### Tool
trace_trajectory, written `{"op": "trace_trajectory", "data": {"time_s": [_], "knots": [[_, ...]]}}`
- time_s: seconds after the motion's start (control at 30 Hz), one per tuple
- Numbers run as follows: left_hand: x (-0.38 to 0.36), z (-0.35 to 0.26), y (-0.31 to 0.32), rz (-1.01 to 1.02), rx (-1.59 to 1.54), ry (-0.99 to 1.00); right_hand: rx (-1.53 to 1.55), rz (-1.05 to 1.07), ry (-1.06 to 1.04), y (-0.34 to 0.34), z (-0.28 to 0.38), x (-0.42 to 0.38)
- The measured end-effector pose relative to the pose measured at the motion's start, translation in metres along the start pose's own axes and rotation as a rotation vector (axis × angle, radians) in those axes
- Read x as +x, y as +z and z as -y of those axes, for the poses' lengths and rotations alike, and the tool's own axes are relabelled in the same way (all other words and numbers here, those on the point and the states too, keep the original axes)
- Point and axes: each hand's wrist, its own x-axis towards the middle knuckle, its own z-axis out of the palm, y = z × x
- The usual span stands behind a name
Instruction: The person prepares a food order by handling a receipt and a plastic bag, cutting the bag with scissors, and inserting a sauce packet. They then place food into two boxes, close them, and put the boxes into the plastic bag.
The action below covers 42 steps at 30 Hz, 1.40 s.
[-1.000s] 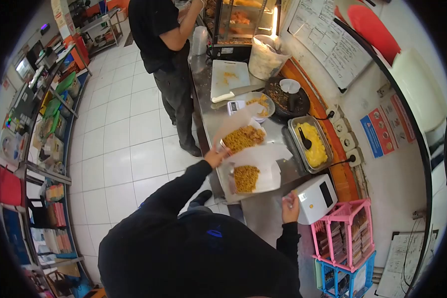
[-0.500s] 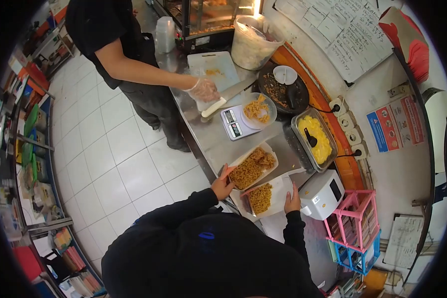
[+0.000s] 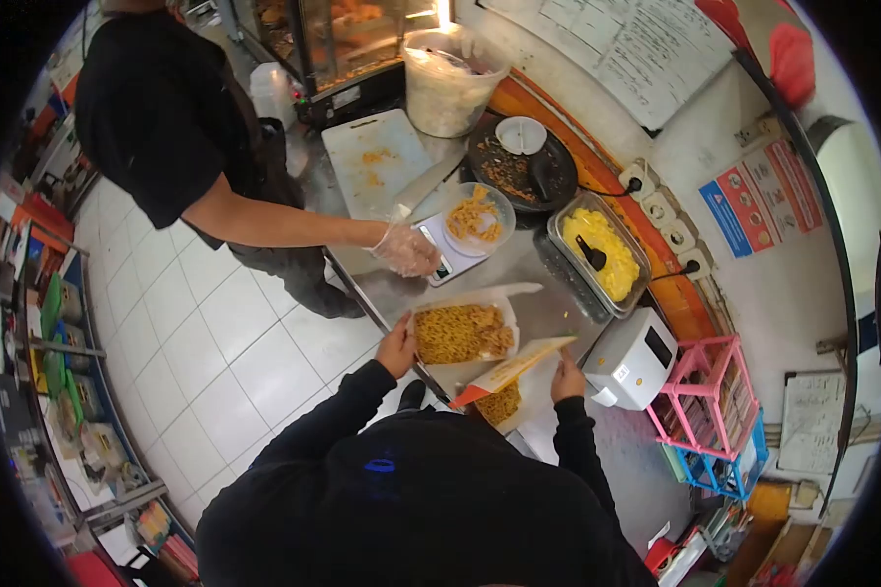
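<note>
My left hand grips the left edge of an open paper takeaway box near the counter's front edge. Brown noodles fill much of it, with fried chicken pieces at its right end. Just below stands a second paper box, also with noodles. Its orange and yellow printed lid is tilted up over the noodles, partly hiding them. My right hand pinches the right corner of this lid.
A co-worker's gloved hand is over the kitchen scale, which bears a bowl of shredded food. Beyond lie a knife and a cutting board. A metal tray of yellow food and a white device stand right.
The second box's lid has swung up over its noodles with my right hand. The first box has turned. The co-worker's gloved hand has moved from the knife handle to the scale.
</note>
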Motion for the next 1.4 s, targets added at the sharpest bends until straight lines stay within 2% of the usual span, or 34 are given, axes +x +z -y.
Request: {"op": "trace_trajectory", "data": {"time_s": [0.1, 0.17, 0.23, 0.33, 0.37, 0.43, 0.53, 0.63, 0.8, 1.1, 1.4], "knots": [[0.004, 0.01, -0.005, -0.025, -0.234, -0.081, 0.004, 0.057, 0.061, -0.002, 0.034, 0.022], [0.006, 0.008, -0.009, -0.022, -0.117, -0.023, 0.049, -0.031, -0.099, 0.021, 0.023, 0.036], [0.005, -0.013, -0.009, 0.015, -0.233, -0.12, 0.084, 0.018, -0.056, 0.014, 0.045, 0.043], [0.0, -0.006, 0.004, 0.036, -0.321, -0.26, 0.175, 0.0, -0.072, 0.018, 0.043, 0.049], [-0.002, -0.001, 0.007, 0.055, -0.326, -0.267, 0.318, 0.027, -0.04, 0.016, 0.041, 0.05], [-0.012, 0.005, 0.01, 0.098, -0.341, -0.288, 0.599, 0.086, 0.03, 0.009, 0.032, 0.045], [-0.037, 0.007, 0.01, -0.058, -0.418, -0.385, 0.683, 0.027, 0.054, 0.0, -0.008, 0.031], [-0.06, 0.008, 0.006, -0.131, -0.431, -0.507, 0.908, 0.155, 0.225, -0.026, -0.045, 0.008], [-0.093, -0.01, 0.016, -0.291, -0.544, -0.632, 0.94, 0.264, 0.375, -0.053, -0.094, -0.034], [-0.137, -0.027, 0.045, -0.401, -0.656, -0.659, 0.953, 0.342, 0.293, -0.084, -0.131, -0.047], [-0.137, -0.024, 0.029, -0.452, -0.763, -0.669, 0.932, 0.38, 0.343, -0.084, -0.16, -0.061]]}}
